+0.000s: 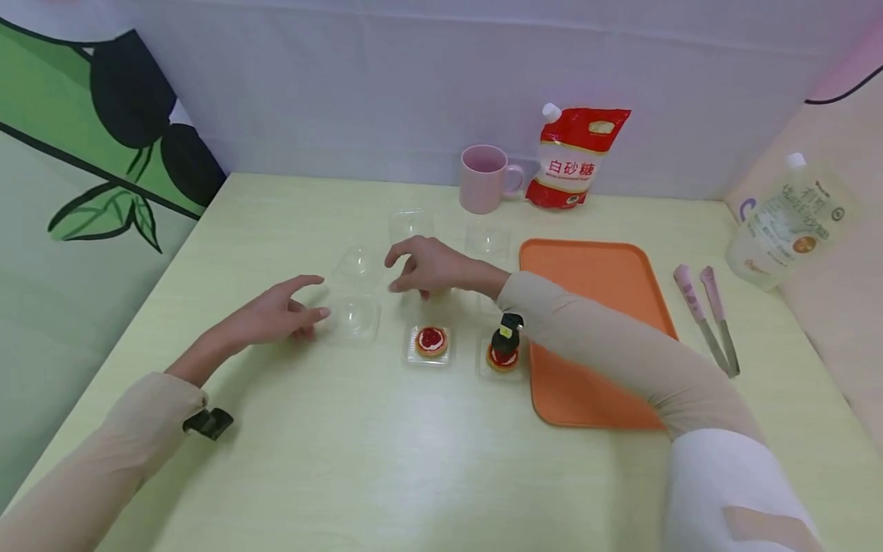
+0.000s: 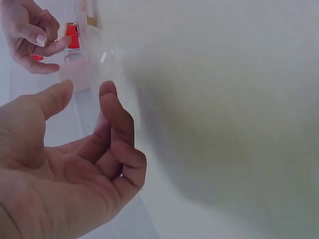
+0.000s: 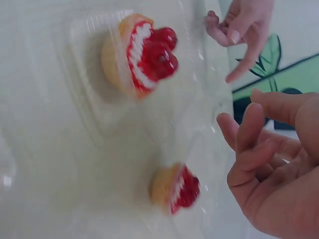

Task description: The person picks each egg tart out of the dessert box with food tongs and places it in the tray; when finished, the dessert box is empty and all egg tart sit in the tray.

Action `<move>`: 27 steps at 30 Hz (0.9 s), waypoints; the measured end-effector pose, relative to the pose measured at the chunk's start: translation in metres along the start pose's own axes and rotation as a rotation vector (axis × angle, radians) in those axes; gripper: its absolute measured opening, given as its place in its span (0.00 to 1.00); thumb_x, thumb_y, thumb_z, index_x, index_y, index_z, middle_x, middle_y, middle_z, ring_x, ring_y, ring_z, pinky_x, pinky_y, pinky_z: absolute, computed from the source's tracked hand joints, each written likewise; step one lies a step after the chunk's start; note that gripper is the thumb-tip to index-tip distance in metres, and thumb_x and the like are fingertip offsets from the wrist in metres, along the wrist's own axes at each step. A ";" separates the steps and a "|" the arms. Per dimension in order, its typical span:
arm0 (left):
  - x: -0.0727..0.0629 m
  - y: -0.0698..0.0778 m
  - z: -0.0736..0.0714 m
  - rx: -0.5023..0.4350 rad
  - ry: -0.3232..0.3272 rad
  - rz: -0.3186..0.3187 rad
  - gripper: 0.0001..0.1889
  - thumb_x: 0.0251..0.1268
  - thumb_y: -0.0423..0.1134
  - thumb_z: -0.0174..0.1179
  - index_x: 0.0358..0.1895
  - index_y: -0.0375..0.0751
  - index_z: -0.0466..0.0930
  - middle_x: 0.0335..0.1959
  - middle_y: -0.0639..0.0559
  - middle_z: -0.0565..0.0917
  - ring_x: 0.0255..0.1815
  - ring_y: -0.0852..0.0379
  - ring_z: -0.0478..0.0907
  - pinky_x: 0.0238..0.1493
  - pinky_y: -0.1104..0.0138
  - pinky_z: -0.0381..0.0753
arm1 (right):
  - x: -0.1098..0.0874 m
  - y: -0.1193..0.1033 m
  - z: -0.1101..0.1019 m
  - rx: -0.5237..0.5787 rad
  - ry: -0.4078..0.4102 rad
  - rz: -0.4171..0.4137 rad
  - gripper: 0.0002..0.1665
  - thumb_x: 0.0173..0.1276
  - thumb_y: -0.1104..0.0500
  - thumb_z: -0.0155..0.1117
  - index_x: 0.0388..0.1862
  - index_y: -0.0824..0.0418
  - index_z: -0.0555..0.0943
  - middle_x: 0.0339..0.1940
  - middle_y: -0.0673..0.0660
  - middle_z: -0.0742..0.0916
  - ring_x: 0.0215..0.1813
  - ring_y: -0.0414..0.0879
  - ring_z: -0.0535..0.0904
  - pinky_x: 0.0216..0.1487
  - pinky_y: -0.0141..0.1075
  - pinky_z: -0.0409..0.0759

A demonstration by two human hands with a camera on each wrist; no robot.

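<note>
My left hand (image 1: 281,310) hovers beside a clear plastic container (image 1: 360,316), its thumb and forefinger spread apart and holding nothing. Loosely bent fingers of the left hand (image 2: 84,159) show in the left wrist view. My right hand (image 1: 436,264) is above the table among the clear containers, thumb and forefinger apart with nothing between them. In front of it a red-topped tart (image 1: 431,341) sits in a clear plastic tray. Another tart (image 1: 503,359) lies below the right wrist, partly covered by the wrist camera. In the right wrist view, a tart (image 3: 149,57) shows red berries and white cream.
More clear containers (image 1: 411,224) stand farther back. An orange tray (image 1: 593,264) lies under the right forearm. Behind are a pink mug (image 1: 481,180) and a red sugar pouch (image 1: 576,161). Tongs or paired pink-handled utensils (image 1: 704,314) and a pale pouch (image 1: 789,222) are at right.
</note>
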State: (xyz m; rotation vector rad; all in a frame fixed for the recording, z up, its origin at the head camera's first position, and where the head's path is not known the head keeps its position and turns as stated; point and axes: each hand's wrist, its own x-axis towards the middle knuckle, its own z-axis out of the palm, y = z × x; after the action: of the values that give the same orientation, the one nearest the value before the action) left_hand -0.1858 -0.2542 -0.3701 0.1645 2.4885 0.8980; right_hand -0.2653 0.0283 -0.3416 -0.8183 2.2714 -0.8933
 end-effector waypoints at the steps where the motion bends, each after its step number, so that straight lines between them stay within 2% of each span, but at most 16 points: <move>1: 0.000 0.001 -0.002 0.013 0.014 0.001 0.42 0.73 0.54 0.56 0.78 0.35 0.48 0.31 0.48 0.87 0.33 0.55 0.80 0.44 0.61 0.74 | -0.005 0.003 -0.006 0.008 0.022 -0.003 0.26 0.69 0.57 0.67 0.64 0.63 0.75 0.46 0.62 0.90 0.30 0.58 0.83 0.32 0.35 0.77; 5: 0.000 0.009 -0.007 0.078 0.106 0.041 0.40 0.73 0.53 0.56 0.77 0.35 0.51 0.33 0.44 0.86 0.33 0.53 0.79 0.38 0.61 0.74 | -0.030 0.021 -0.033 0.027 0.136 0.014 0.25 0.70 0.56 0.66 0.63 0.62 0.76 0.46 0.63 0.89 0.35 0.59 0.86 0.41 0.38 0.80; 9: 0.001 0.022 -0.002 0.134 0.214 0.184 0.34 0.72 0.46 0.60 0.74 0.34 0.60 0.38 0.42 0.84 0.39 0.50 0.78 0.37 0.61 0.75 | -0.060 0.048 -0.058 0.052 0.284 0.061 0.24 0.71 0.55 0.65 0.64 0.59 0.75 0.49 0.62 0.87 0.37 0.60 0.85 0.44 0.45 0.82; 13: 0.007 0.039 0.009 0.184 0.271 0.338 0.30 0.69 0.41 0.62 0.71 0.36 0.67 0.47 0.39 0.81 0.51 0.44 0.76 0.50 0.52 0.73 | -0.092 0.080 -0.077 0.055 0.423 0.149 0.26 0.73 0.53 0.62 0.67 0.57 0.73 0.52 0.62 0.85 0.42 0.59 0.84 0.48 0.49 0.83; 15: 0.014 0.048 0.013 0.217 0.284 0.384 0.29 0.67 0.41 0.64 0.70 0.38 0.69 0.54 0.38 0.78 0.58 0.41 0.72 0.58 0.47 0.68 | -0.109 0.096 -0.085 0.034 0.480 0.210 0.27 0.74 0.51 0.61 0.68 0.57 0.72 0.53 0.63 0.85 0.45 0.60 0.83 0.48 0.47 0.83; 18: 0.027 0.063 0.017 0.271 0.260 0.417 0.31 0.65 0.42 0.66 0.70 0.40 0.69 0.61 0.36 0.74 0.66 0.38 0.66 0.64 0.40 0.60 | -0.137 0.120 -0.093 0.023 0.558 0.272 0.29 0.74 0.49 0.60 0.70 0.58 0.71 0.53 0.66 0.84 0.48 0.61 0.80 0.46 0.43 0.82; 21: 0.042 0.077 0.019 0.324 0.210 0.425 0.34 0.63 0.45 0.68 0.71 0.42 0.68 0.66 0.36 0.71 0.69 0.38 0.62 0.66 0.38 0.57 | -0.166 0.142 -0.099 0.029 0.617 0.309 0.31 0.75 0.47 0.59 0.70 0.59 0.70 0.52 0.67 0.83 0.48 0.59 0.78 0.42 0.35 0.81; 24: 0.058 0.089 0.023 0.381 0.157 0.428 0.37 0.61 0.47 0.69 0.72 0.42 0.68 0.67 0.36 0.71 0.70 0.38 0.62 0.66 0.39 0.58 | -0.192 0.165 -0.103 0.009 0.663 0.338 0.32 0.74 0.46 0.59 0.70 0.61 0.70 0.51 0.66 0.82 0.46 0.52 0.78 0.40 0.27 0.77; 27: 0.072 0.098 0.026 0.435 0.121 0.429 0.39 0.59 0.49 0.70 0.72 0.42 0.67 0.68 0.36 0.71 0.71 0.38 0.62 0.66 0.40 0.59 | -0.214 0.186 -0.105 -0.021 0.702 0.367 0.33 0.74 0.46 0.60 0.70 0.62 0.70 0.51 0.65 0.82 0.44 0.42 0.77 0.38 0.23 0.75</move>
State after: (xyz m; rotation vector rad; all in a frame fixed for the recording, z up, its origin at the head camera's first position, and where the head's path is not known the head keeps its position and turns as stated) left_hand -0.2415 -0.1436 -0.3549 0.8355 2.7841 0.5118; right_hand -0.2571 0.3308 -0.3553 -0.0588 2.8919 -1.0920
